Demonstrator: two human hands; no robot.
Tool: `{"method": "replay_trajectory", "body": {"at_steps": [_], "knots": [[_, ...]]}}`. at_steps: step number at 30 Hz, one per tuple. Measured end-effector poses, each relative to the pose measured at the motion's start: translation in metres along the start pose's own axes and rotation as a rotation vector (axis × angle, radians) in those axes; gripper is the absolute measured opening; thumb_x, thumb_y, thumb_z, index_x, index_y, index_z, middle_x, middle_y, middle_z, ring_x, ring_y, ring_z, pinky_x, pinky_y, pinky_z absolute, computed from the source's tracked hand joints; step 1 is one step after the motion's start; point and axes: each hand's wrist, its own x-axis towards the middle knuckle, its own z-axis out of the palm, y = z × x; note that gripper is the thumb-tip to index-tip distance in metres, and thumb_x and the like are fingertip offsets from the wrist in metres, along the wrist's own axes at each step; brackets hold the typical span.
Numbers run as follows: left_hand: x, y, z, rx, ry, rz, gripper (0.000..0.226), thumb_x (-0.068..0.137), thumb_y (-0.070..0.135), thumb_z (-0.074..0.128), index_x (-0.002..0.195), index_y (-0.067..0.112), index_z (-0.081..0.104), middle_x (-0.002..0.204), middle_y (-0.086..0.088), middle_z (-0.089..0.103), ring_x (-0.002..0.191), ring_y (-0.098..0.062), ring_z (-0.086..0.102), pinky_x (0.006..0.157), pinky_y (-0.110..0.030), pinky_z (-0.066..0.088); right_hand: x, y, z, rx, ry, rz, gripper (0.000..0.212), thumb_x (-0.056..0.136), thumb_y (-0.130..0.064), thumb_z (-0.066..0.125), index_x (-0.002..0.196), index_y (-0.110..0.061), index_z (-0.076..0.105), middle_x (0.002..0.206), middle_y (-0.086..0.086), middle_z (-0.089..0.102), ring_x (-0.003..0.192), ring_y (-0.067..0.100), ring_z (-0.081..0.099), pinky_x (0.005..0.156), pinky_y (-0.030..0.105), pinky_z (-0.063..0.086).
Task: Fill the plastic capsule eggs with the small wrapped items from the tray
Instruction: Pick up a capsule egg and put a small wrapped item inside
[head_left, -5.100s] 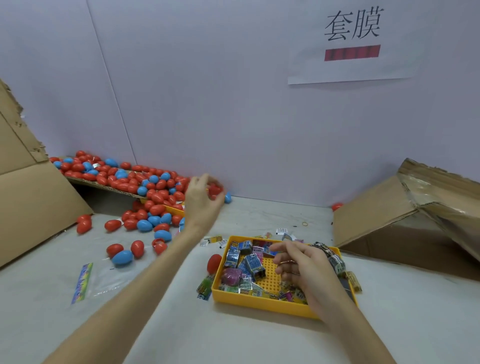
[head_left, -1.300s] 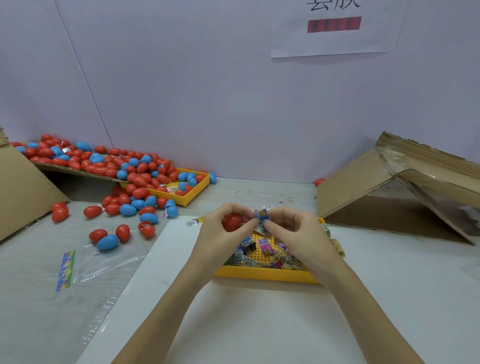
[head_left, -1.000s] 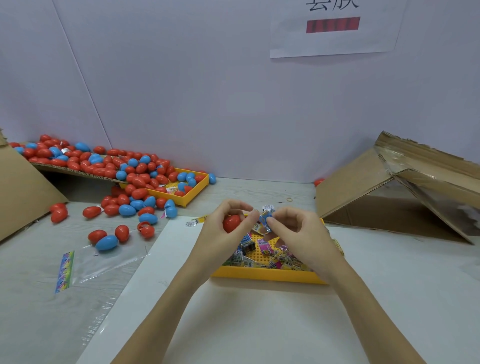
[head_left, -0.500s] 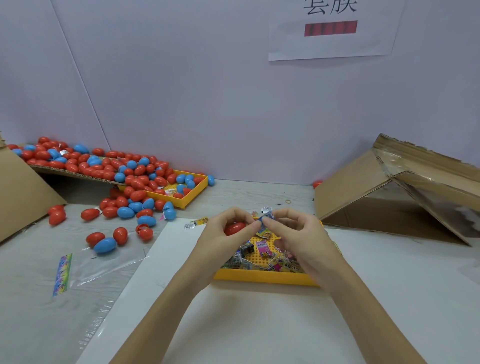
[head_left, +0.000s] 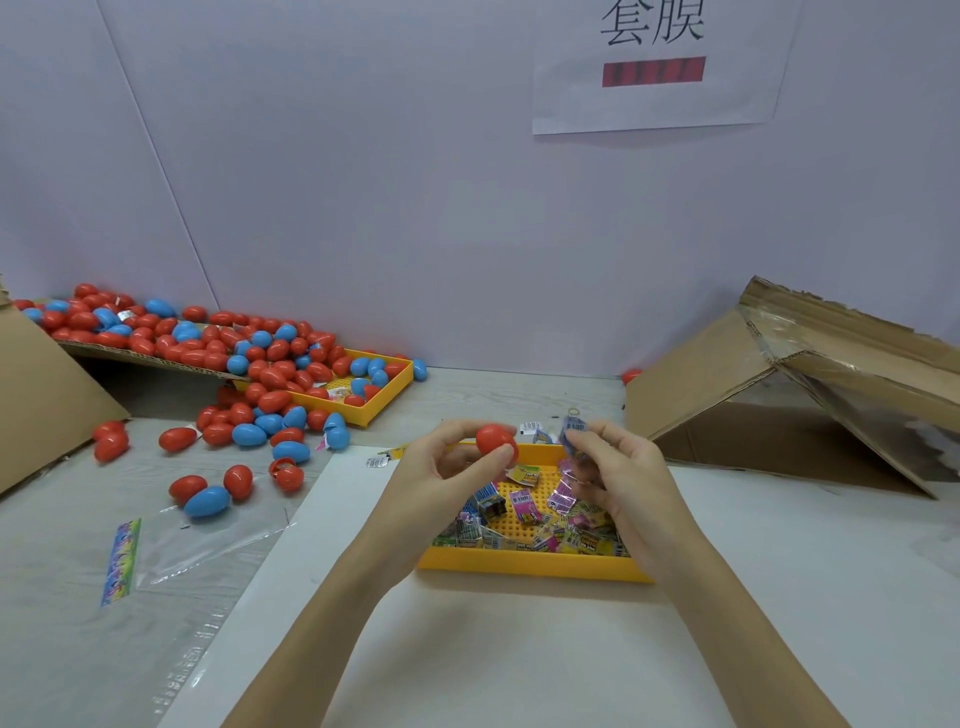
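Currently the left hand (head_left: 441, 467) pinches a red capsule egg (head_left: 496, 440) between thumb and fingertips, raised over the far left corner of the yellow tray (head_left: 530, 566). The right hand (head_left: 618, 467) is held just beside it, a small gap apart, fingers curled around a small blue wrapped item (head_left: 571, 439); egg and item do not touch. Both hands sit above the tray, which holds a loose layer of wrapped items (head_left: 535, 514) on its perforated floor.

The tray rests on a white sheet (head_left: 519, 649) on the table (head_left: 519, 389); the sheet's left edge runs diagonally toward the near edge. Left of that edge lies a clear plastic bag (head_left: 208, 551) with a coloured strip. Farther left and back, a heap of red and blue eggs (head_left: 249, 364) spills from a cardboard flap across a second yellow tray (head_left: 384, 395) and onto the table. An opened cardboard box (head_left: 779, 395) stands right of the hands, near the tray's far right corner. Open sheet lies between the tray's near wall and the forearms. A wall (head_left: 415, 208) with a paper notice (head_left: 654, 62) closes the back.
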Motion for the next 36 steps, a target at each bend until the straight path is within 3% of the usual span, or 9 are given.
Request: {"method": "replay_trajectory", "body": {"at_steps": [5,9,16,20,26,30,33,36], "knots": [[0.001,-0.001,0.002,0.001,0.037,0.061,0.034,0.094,0.024,0.070,0.125,0.036,0.065,0.110,0.013,0.074,0.106,-0.012,0.072,0.085,-0.020,0.057,-0.006,0.001,0.006,-0.147,-0.052,-0.115,0.008,0.097,-0.018,0.069,0.098,-0.015,0.075,0.088,0.001,0.079,0.085,0.017,0.076,0.069,0.028,0.061],[0.000,-0.002,0.004,0.025,0.037,0.059,0.024,0.094,0.025,0.070,0.116,0.033,0.071,0.109,0.009,0.075,0.103,-0.013,0.072,0.085,-0.022,0.058,-0.010,0.000,0.006,-0.226,-0.055,-0.247,0.003,0.095,-0.020,0.072,0.095,-0.019,0.075,0.080,-0.001,0.077,0.071,0.011,0.073,0.060,0.020,0.056],[0.001,-0.005,0.006,0.016,0.003,0.035,0.026,0.095,0.018,0.069,0.114,0.035,0.073,0.111,0.016,0.074,0.106,-0.004,0.070,0.079,-0.015,0.055,-0.010,0.005,0.011,-0.457,-0.012,-0.413,0.007,0.096,-0.025,0.071,0.091,-0.024,0.076,0.075,-0.010,0.073,0.076,0.009,0.069,0.070,0.026,0.058],[0.001,-0.006,0.007,0.046,0.023,0.048,0.023,0.097,0.022,0.066,0.114,0.037,0.071,0.108,0.019,0.073,0.105,-0.005,0.070,0.079,-0.015,0.055,-0.009,0.005,0.011,-0.437,-0.034,-0.386,0.011,0.097,-0.025,0.068,0.094,-0.021,0.077,0.075,-0.004,0.074,0.075,0.013,0.070,0.072,0.034,0.061],[0.001,-0.006,0.006,0.074,0.004,0.046,0.025,0.098,0.020,0.064,0.118,0.034,0.070,0.111,0.018,0.073,0.109,-0.006,0.068,0.083,-0.018,0.055,-0.010,0.004,0.011,-0.390,-0.043,-0.354,0.016,0.099,-0.029,0.064,0.095,-0.022,0.078,0.078,-0.004,0.076,0.075,0.012,0.071,0.069,0.027,0.060],[0.002,-0.007,0.006,0.090,0.009,0.041,0.025,0.098,0.022,0.064,0.118,0.035,0.069,0.112,0.018,0.072,0.111,-0.006,0.066,0.086,-0.020,0.056,-0.011,0.004,0.012,-0.353,-0.053,-0.339,0.017,0.100,-0.027,0.064,0.089,-0.033,0.075,0.079,-0.001,0.076,0.079,0.018,0.072,0.067,0.026,0.061],[0.002,-0.007,0.004,0.075,0.013,0.045,0.024,0.098,0.021,0.064,0.118,0.034,0.070,0.113,0.017,0.072,0.111,-0.007,0.066,0.086,-0.021,0.057,-0.012,0.001,0.011,-0.242,-0.073,-0.245,0.016,0.098,-0.019,0.067,0.093,-0.032,0.076,0.084,-0.005,0.077,0.083,0.019,0.072,0.064,0.021,0.059],[0.002,-0.008,0.004,0.085,0.008,0.044,0.024,0.099,0.019,0.064,0.115,0.036,0.071,0.111,0.016,0.072,0.110,-0.007,0.067,0.085,-0.021,0.057,-0.012,-0.001,0.008,-0.126,-0.111,-0.124,0.016,0.094,-0.012,0.071,0.101,-0.024,0.079,0.092,-0.003,0.079,0.092,0.018,0.074,0.073,0.024,0.061]]}}
